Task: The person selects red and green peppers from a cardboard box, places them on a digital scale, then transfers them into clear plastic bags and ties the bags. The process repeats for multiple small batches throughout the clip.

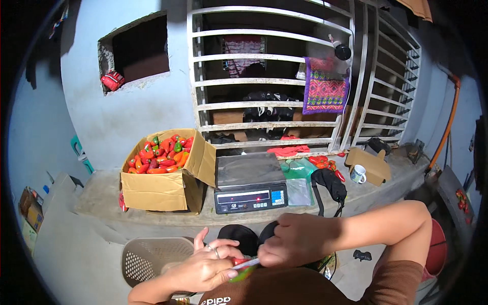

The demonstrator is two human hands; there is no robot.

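Observation:
At the lower middle, my left hand [211, 264] is closed round a red and green pepper [243, 273], with a ring on one finger and other fingers raised. My right hand [292, 241] is closed on one end of a narrow pale strip [246, 264] that lies against the pepper; whether it is a blade or folded cloth I cannot tell. Beyond my hands, an open cardboard box [155, 192] full of red, orange and green peppers [161, 155] stands on the concrete ledge. To its right sits a digital scale [249, 170], its platform bare.
Below the ledge [96, 195] stands a beige plastic basket [145, 259]. Clear plastic bags [300, 190], a black pouch [330, 185], loose peppers [325, 162], a mug [358, 174] and a flattened carton [376, 165] lie right of the scale. A red bucket [435, 249] stands at right.

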